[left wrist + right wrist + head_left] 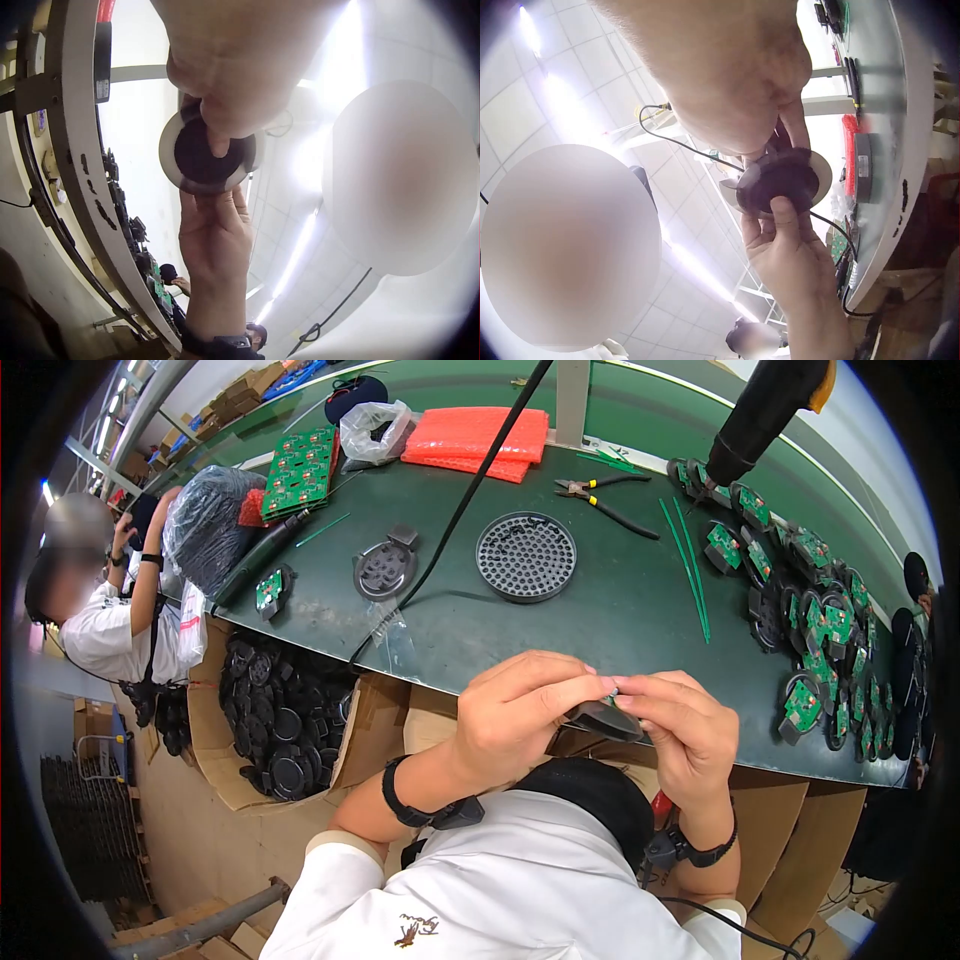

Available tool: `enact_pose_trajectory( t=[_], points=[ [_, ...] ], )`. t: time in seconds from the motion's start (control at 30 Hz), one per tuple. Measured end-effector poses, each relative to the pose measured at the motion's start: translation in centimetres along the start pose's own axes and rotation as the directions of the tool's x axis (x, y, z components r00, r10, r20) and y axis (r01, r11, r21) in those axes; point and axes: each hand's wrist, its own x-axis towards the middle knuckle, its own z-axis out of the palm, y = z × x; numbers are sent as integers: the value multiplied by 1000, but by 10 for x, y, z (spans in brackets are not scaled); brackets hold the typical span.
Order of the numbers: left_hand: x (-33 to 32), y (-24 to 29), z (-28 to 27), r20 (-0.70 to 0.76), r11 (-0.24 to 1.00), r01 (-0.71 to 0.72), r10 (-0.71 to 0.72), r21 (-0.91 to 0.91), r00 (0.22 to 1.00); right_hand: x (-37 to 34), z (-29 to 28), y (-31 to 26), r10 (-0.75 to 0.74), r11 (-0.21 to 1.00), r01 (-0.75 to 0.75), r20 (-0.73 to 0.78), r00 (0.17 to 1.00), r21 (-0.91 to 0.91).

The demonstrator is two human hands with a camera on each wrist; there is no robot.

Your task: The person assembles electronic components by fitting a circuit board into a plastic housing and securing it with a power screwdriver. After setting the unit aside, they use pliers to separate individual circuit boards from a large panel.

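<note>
Both hands meet in front of the chest, just off the table's front edge. Between them is a round black part (606,721), its dark flat face showing in the left wrist view (206,154) and the right wrist view (780,184). The left hand (520,710) grips it from one side, with the thumb on the dark face. From the other side the right hand (690,732) pinches it, fingertips close to the left ones. A small greenish bit shows between the fingertips; its details are too small to tell.
On the green table (440,630) are a round tray with holes (526,556), pliers (604,490), a dark round housing (385,568) and green sticks (688,570). Many parts with green boards (838,622) crowd the right. A carton (375,735) of black parts stands lower left. A cable crosses the table.
</note>
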Motion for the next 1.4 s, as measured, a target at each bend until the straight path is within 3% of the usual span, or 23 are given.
enact_pose_trajectory(
  t=[0.27, 0.37, 0.47, 0.77, 0.93, 1.4],
  points=[
    [0, 0, -1, -4, 997, 53, -53, -54, 999, 0, -3, -3, 18, 999, -20, 61, 998, 40],
    [-2, 0, 0, -27, 987, 149, -151, -55, 988, 1, 2, -13, 69, 996, -72, 63, 996, 51],
    [-1, -1, 3, -31, 992, 109, -111, -62, 993, -3, 13, -8, 27, 992, -31, -28, 999, -122],
    [-5, -1, 2, -11, 989, 145, -145, -15, 989, -6, 23, -3, 27, 995, -39, -125, 992, -96],
    [3, 9, -2, 79, 952, 299, -293, -68, 953, -8, 22, -1, 48, 993, -61, -129, 990, -102],
    [-5, -3, -1, 49, 975, 213, -211, -54, 976, -8, 23, -1, 28, 991, -42, -109, 994, -130]
  ],
)
